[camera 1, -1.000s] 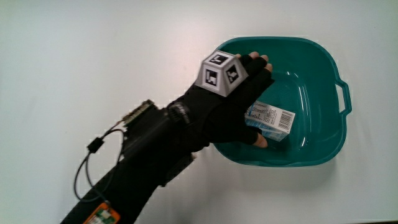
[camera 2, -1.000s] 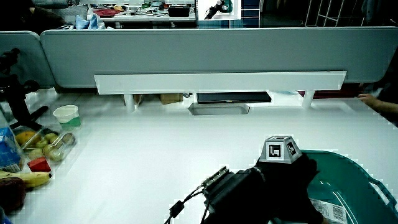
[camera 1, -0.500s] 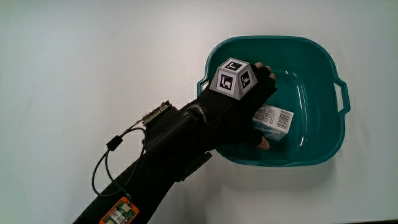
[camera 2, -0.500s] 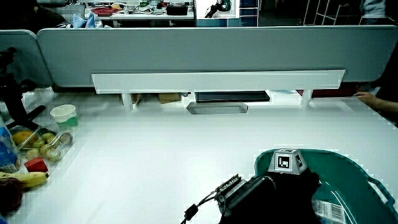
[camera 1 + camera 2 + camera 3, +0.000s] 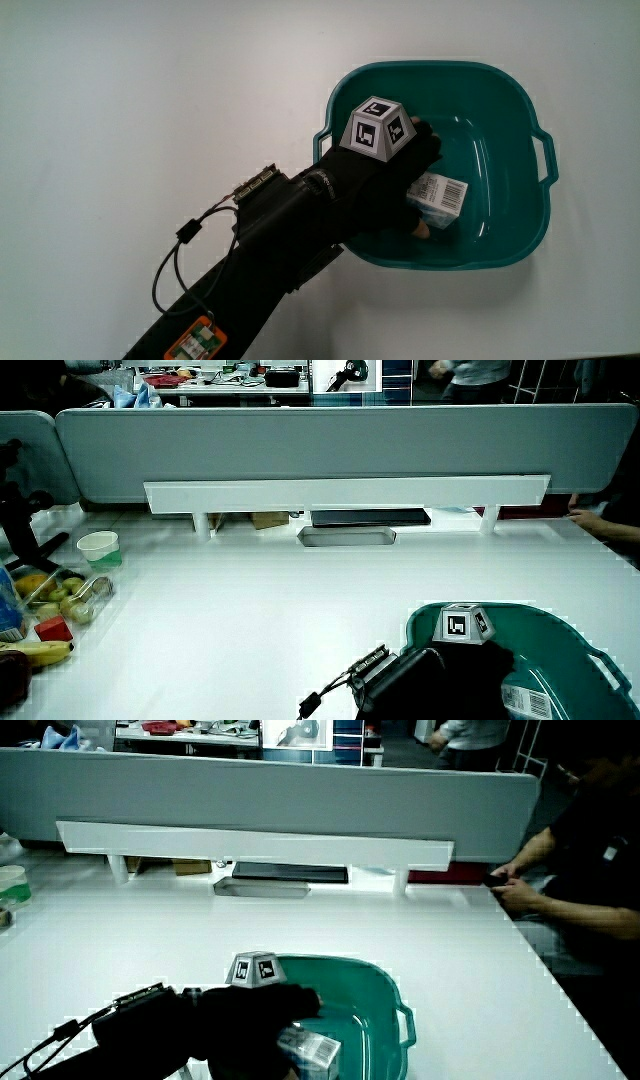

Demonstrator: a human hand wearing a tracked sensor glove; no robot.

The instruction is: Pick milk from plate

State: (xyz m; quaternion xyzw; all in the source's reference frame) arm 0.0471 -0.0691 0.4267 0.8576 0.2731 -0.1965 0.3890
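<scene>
Gloved and black, the hand [image 5: 392, 178] reached into the basin [image 5: 500, 120], its fingers curled down around the carton [image 5: 438, 196], thumb tip showing at the carton's near edge. The grip looked closed on the carton, though whether the carton had left the basin floor could not be told.

The table [image 5: 150, 90] was white, and the teal basin sat on it with a handle [image 5: 546, 158] at its 3 o'clock rim. The forearm [image 5: 270, 240] crossed the basin's rim at about 8 o'clock, carrying a small circuit board [image 5: 255, 182] and a looped cable [image 5: 175, 265].

The carton lay inside the basin, near its middle, at about 4 o'clock from the cube [image 5: 378, 127] on the back of the hand. Its barcode end stuck out past the fingers toward the handle; the rest lay under the palm. In both side views the carton [image 5: 310, 1051] showed just under the hand [image 5: 255, 1020], low in the basin [image 5: 560, 635], with the cube [image 5: 461, 624] on top.

Near the table's edge in a side view lay a cup [image 5: 98, 546] and some fruit [image 5: 55, 595].
</scene>
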